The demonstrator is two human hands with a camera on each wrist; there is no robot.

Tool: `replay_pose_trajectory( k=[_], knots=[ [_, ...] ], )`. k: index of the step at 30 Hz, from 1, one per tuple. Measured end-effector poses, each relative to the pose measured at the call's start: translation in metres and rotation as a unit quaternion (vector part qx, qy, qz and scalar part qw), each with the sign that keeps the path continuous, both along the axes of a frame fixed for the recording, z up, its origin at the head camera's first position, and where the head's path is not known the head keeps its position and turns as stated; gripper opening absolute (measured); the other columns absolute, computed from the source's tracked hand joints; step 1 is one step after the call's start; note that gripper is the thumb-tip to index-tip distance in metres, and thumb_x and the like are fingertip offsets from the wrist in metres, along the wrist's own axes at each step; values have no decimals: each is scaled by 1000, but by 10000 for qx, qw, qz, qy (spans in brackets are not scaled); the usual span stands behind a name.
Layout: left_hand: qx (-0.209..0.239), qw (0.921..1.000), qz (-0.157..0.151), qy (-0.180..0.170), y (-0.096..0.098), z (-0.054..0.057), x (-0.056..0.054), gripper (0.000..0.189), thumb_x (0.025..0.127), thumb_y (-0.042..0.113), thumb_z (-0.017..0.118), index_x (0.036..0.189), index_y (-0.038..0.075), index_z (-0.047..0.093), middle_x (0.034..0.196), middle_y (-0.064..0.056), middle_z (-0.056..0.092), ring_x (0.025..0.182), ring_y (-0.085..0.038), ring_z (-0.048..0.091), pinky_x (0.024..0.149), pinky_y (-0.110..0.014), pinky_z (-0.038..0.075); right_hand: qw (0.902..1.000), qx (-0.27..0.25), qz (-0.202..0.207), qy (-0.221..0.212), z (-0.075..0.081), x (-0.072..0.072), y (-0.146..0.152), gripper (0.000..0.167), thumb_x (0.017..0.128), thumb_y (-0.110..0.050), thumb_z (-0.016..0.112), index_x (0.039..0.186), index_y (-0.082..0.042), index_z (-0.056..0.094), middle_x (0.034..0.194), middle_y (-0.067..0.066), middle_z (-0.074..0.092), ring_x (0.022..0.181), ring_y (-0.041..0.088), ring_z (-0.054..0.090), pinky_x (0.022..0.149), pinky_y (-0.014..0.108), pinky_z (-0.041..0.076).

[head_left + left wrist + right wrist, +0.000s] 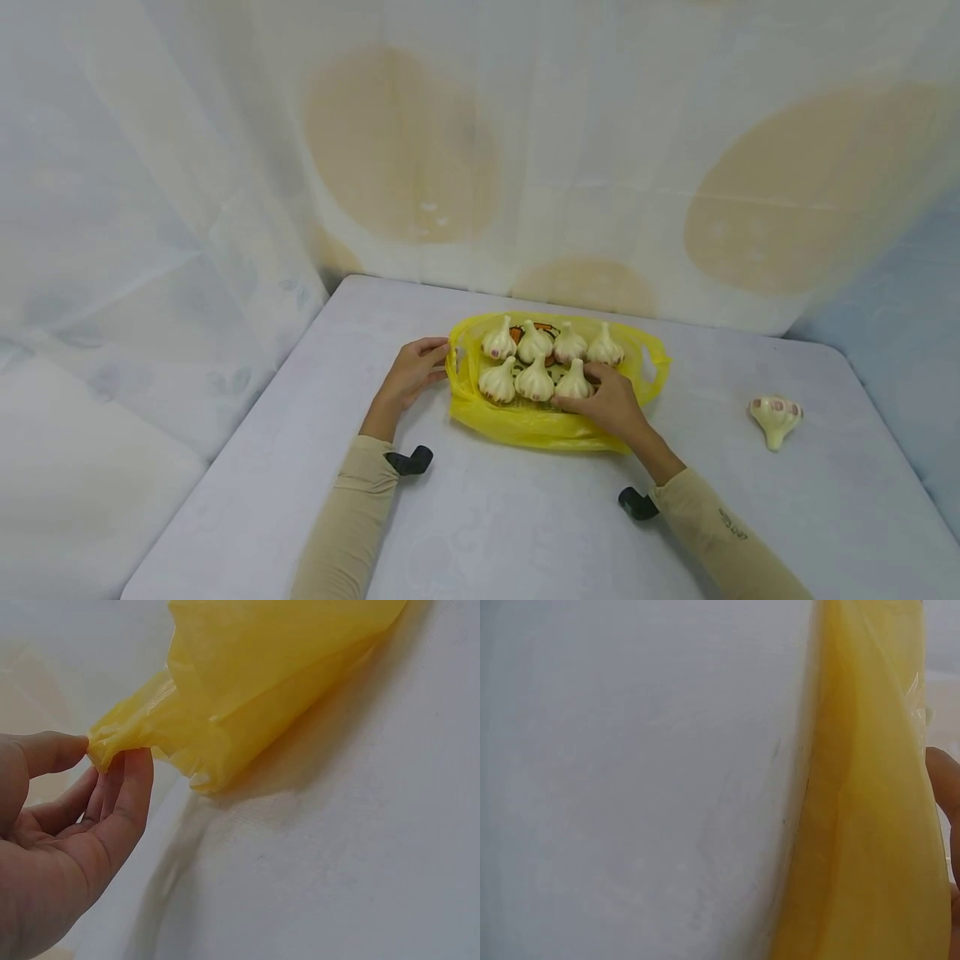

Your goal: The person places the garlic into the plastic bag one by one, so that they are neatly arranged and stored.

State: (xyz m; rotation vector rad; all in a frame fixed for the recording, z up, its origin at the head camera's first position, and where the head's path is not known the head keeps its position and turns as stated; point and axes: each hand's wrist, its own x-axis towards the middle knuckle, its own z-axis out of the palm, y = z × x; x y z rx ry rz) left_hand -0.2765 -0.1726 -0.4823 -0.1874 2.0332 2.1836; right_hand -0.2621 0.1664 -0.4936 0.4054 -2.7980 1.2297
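A yellow plastic bag (517, 425) lies spread on the table, and several garlic bulbs (535, 382) stand on it in two rows, stems up. My left hand (408, 372) is at the bag's left end. In the left wrist view, its thumb and fingertips pinch a gathered corner of the bag (262, 682). My right hand (611, 404) grips the right-hand garlic bulb (573, 383) of the front row between thumb and fingers. The right wrist view shows mostly the bag's side (870, 825), with only part of the fingers (945, 780) at the edge.
One more garlic bulb (776, 419) lies on the table to the right, its stem toward me. The white-covered table (510, 525) ends at the back against a pale curtain (585, 150) with tan spots. Another pale curtain (150, 250) hangs on the left.
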Motion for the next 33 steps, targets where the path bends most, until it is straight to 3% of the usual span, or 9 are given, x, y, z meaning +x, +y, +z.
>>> replay_pose_trajectory(
  k=[3,8,12,19,25,33],
  knots=[
    [14,9999,95,83,-1,-12,-7,32,99,22,60,127,5,59,122,-12,60,110,-25,59,88,-38,54,10000,-22,-7,-4,0,0,0,51,68,-46,88,95,-12,61,88,4,55,78,20,46,66,35,40],
    [54,9998,65,153,-1,-13,-7,33,99,22,60,127,5,59,122,-13,60,109,-26,59,87,-37,55,9999,-6,-68,-145,3,0,1,73,68,-50,86,123,-9,62,120,8,63,106,26,58,88,45,50],
    [68,9998,38,176,0,-13,-8,33,99,22,61,127,4,58,122,-14,60,108,-26,59,87,-37,55,9994,-121,-141,-279,8,1,2,88,68,-50,86,137,-6,53,128,12,61,114,31,58,91,48,51],
    [53,9999,-3,141,2,-12,-10,37,98,23,61,130,3,57,125,-14,59,109,-25,59,91,-39,53,9991,-417,-49,-85,23,0,7,73,74,-42,85,131,-7,57,123,12,61,111,32,59,93,48,51],
    [57,9999,-9,161,5,-11,-12,36,99,23,61,129,4,57,124,-14,59,109,-26,58,91,-39,53,9976,-568,64,402,47,2,15,66,75,-34,86,127,-3,59,120,16,62,109,36,59,91,49,52],
    [21,9998,-8,191,3,-12,-14,34,99,22,59,129,4,58,122,-13,60,108,-26,59,86,-35,55,9936,-524,-167,989,79,7,38,61,76,-34,85,123,-5,61,118,13,62,109,32,59,87,39,53]
  ],
)
